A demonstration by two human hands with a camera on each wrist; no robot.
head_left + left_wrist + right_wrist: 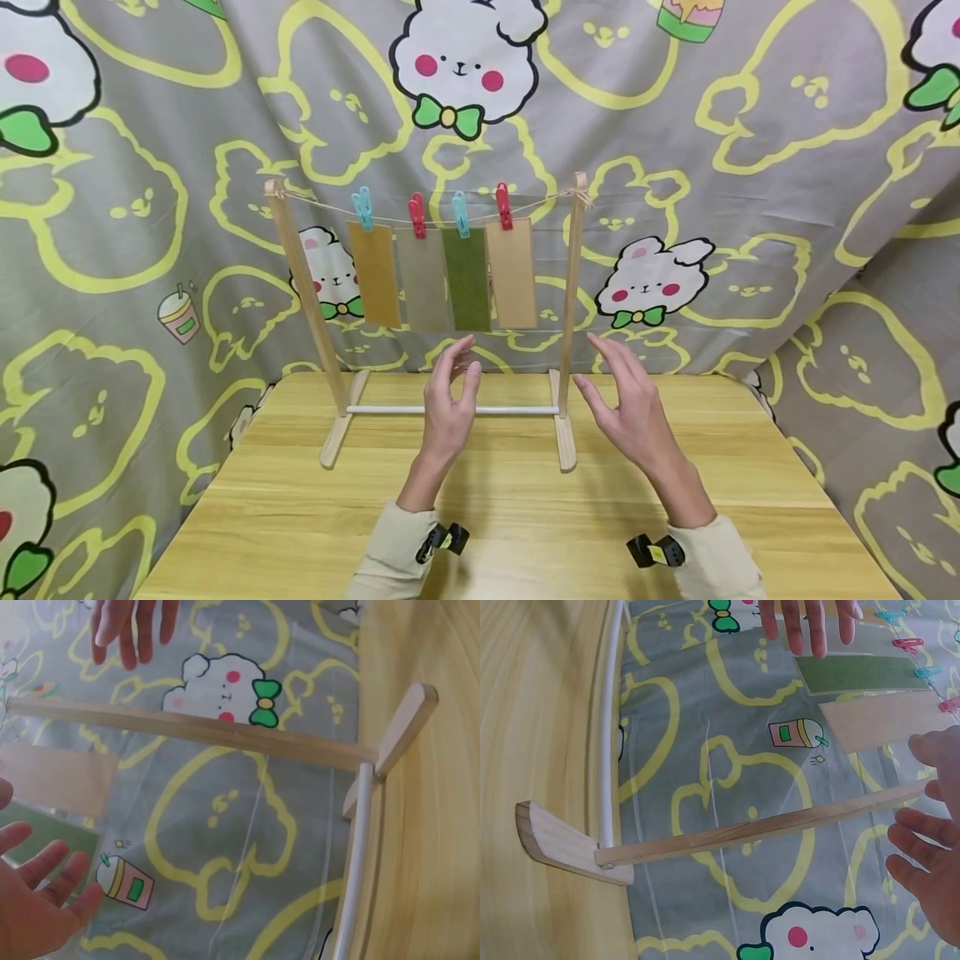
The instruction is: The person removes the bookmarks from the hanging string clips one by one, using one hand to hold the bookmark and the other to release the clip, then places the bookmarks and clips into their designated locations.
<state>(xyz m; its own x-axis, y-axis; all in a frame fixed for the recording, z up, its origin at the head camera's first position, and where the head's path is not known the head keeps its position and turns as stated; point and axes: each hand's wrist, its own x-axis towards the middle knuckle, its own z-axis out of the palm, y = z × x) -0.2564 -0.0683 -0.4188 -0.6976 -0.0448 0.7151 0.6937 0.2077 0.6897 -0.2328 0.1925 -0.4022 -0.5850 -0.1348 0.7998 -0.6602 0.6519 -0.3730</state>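
Observation:
A small wooden drying rack [572,292] stands on the table with a string between its two posts. Pegged to the string hang a mustard card [377,277], a grey-beige card [423,282], a green card [467,280] and a tan card [512,277]. Two clothespins are blue and two are red, such as the red clothespin [503,207] on the tan card. My left hand [450,402] is raised in front of the rack, below the green card, holding nothing. My right hand [630,408] is held up just right of the right post, empty, fingers relaxed.
A white rod [390,409] joins the rack's two wooden feet low over the wooden table [525,517]. Behind it hangs a grey curtain [660,208] with cartoon rabbits, close to the table's back edge. Curtain also covers both sides.

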